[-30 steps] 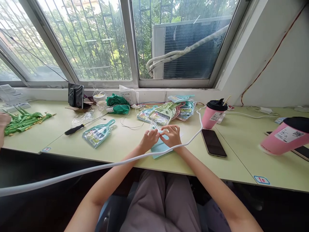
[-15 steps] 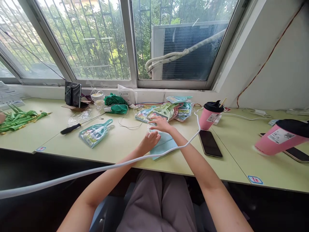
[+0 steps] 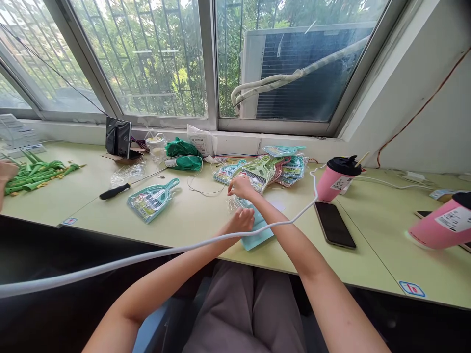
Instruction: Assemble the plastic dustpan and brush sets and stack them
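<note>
My left hand (image 3: 241,221) is closed in a fist at the upper left edge of a flat light-blue piece (image 3: 259,239); what its fingers hold is hidden. Just beyond it, my right hand (image 3: 241,186) bends its fingers down in a pinch at a crumpled clear plastic wrapper (image 3: 233,203). The blue piece lies near the table's front edge, partly under my forearm. Behind my hands is a pile of wrapped small dustpan-and-brush sets (image 3: 257,171) in green, blue and pink. Another wrapped blue dustpan set (image 3: 152,200) lies to the left.
A white cable (image 3: 206,245) crosses in front of my arms. A phone (image 3: 335,225) and a pink cup (image 3: 336,181) stand right; another pink cup (image 3: 441,225) is farther right. Left are a screwdriver (image 3: 115,191), green stalks (image 3: 40,174), and another person's hand (image 3: 7,171).
My right hand's spread fingers have drawn together, over the clear plastic. The view has shifted left slightly, so the table things appear farther right. My left hand stays in a fist.
</note>
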A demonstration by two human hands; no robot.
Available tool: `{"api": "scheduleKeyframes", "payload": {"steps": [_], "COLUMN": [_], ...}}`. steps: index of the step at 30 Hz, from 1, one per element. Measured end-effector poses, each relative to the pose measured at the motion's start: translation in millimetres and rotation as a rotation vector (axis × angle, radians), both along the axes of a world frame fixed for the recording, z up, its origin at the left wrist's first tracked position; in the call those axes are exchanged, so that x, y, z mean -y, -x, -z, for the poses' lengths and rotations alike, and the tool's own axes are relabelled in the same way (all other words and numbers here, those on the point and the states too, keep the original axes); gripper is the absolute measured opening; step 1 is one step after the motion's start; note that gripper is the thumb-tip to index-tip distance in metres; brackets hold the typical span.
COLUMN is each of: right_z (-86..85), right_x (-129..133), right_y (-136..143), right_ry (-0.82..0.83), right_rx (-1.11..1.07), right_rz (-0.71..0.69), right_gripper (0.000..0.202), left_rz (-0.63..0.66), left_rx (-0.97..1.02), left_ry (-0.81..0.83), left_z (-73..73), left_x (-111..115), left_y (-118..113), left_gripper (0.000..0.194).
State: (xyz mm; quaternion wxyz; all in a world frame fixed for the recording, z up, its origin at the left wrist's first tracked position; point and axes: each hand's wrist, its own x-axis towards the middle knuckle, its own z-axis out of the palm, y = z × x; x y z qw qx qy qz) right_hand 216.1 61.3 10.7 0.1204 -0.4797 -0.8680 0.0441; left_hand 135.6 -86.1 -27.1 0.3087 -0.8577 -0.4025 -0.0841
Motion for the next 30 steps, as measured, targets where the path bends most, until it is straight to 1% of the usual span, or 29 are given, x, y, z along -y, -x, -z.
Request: {"api": "scheduleKeyframes", "payload": {"steps": [3, 6, 9, 11, 14, 18, 23, 25, 30], "right_z": [2.7, 6.1, 10.1, 12.7, 15.5, 17.4, 21.0, 23.0, 24.0], "right_x": [-0.5, 0.8, 2.8, 3.9, 4.3, 3.5, 5.3, 6.4, 7.5], "right_y": [-0.3, -2.4, -4.2, -4.8, -5.3, -5.1, -3.3, -2.6, -1.6], "right_ry": [-0.030, -0.016, -0.008, 0.001, 0.009, -0.014, -0.036, -0.032, -0.024], "right_rx": [-0.046, -0.092, -0.131, -0.152, -0.190, -0.232, -0.243, -0.251, -0.251], "right_rz": [0.009, 0.008, 0.031, 0.041, 0.060, 0.113, 0.139, 0.138, 0.152], "right_gripper": [0.010, 0.010, 0.010, 0.011, 0.012, 0.011, 0.010, 0.010, 0.012], "left_rz": [0.031, -0.004, -0.037, -0.056, -0.075, -0.089, -0.075, -0.065, -0.121], "left_rx": [0.097, 0.231, 0.287, 0.311, 0.310, 0.241, 0.198, 0.211, 0.224], "left_ry": [-0.121, -0.083, -0.040, -0.046, -0.072, -0.056, -0.070, -0.083, -0.106], "left_z": [3.9, 12.4, 20.4, 22.4, 20.8, 18.3, 20.2, 19.8, 19.3], "left_x": [0.3, -8.4, -19.4, -23.6, -21.8, -9.7, 1.4, 1.3, -7.3], "left_y": [-3.6, -1.2, 3.4, 5.9, 6.7, 5.7, 13.4, 19.0, 31.9], "left_gripper": [0.020, 0.020, 0.029, 0.031, 0.032, 0.035, 0.030, 0.029, 0.030]}}
